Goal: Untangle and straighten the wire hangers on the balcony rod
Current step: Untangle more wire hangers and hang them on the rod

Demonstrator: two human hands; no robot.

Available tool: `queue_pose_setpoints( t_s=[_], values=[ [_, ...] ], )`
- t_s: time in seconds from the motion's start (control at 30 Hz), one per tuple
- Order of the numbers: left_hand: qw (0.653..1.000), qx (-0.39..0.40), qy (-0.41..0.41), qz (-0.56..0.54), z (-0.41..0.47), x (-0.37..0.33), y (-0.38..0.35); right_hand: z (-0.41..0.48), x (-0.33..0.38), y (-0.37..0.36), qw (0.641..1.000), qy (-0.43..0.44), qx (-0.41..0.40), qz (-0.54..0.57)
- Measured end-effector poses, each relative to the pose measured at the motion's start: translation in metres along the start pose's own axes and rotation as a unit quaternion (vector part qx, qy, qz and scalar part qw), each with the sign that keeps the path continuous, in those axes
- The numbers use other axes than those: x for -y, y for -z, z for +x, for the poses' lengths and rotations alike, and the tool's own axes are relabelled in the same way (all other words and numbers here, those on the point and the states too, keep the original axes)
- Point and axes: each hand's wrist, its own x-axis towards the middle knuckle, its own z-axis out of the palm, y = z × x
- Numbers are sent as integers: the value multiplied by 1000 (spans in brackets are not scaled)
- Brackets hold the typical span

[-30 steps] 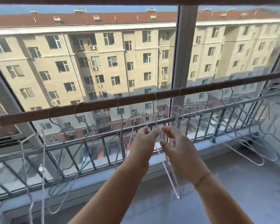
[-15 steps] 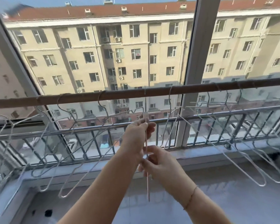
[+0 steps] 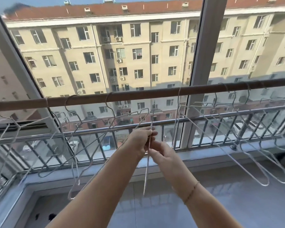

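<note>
Left hand, right hand, forearms bare — thin tan bracelet circling right wrist.

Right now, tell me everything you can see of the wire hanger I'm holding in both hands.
The wire hanger is thin, pale whitish wire, seen edge-on, so it reads as a narrow, near-vertical sliver. Its lower end hangs free below the hands. The left hand pinches it higher up, the right hand just beneath. Its top rises toward the rod; whether it hooks there is unclear.

We're on a glazed home balcony, laundry rod hung with wire hangers, metal railing, apartment block opposite.
</note>
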Motion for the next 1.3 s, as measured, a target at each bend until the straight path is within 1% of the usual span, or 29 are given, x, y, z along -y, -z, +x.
queue_pose_setpoints(
  t_s=[0.07,0.13,0.33,0.47,0.57,0.67,0.73,0.83,0.87,0.9,0.97,1.0,1.03,1.07,1.13,1.17,1.23,1.3],
  values=[
    [1000,5,0,1,-6,13,15,-3,-6,-5,999,-28,-1,16],
    [1000,6,-1,17,-15,23,30,-7,-15,-13,999,-50,8,9],
    [991,41,23,126,-46,53,69,-13,-52,-21,992,-84,-6,-94],
    [974,54,24,217,-56,70,91,-14,-72,-18,982,-69,-15,-178],
    [958,76,1,278,-60,79,105,-15,-83,-15,971,-23,-11,-237],
    [947,69,-33,313,-62,89,115,-19,-95,-9,946,8,9,-323],
    [938,67,-56,336,-63,94,118,-24,-100,-1,938,-6,32,-344],
    [915,84,-88,384,-64,103,117,-35,-100,12,947,-38,70,-310],
    [906,76,-105,402,-64,107,115,-39,-100,15,949,-41,73,-303],
    [893,52,-130,428,-64,111,114,-43,-99,18,951,-44,76,-296],
    [854,-23,-194,482,-63,120,111,-51,-98,22,958,-55,74,-271],
    [849,-57,-216,479,-64,124,108,-55,-98,21,962,-64,71,-256],
    [861,-81,-225,448,-66,128,104,-59,-98,21,966,-73,67,-238],
    [886,-95,-216,399,-69,131,98,-62,-99,19,971,-84,62,-216],
    [938,-80,-168,293,-74,135,85,-68,-100,16,980,-105,47,-164],
    [955,-61,-141,254,-77,137,78,-71,-99,13,983,-112,40,-138],
    [977,-24,-90,191,-80,138,66,-74,-95,7,989,-118,35,-86],
    [989,9,-53,141,-79,137,58,-75,-90,1,992,-110,33,-42]
  ],
)
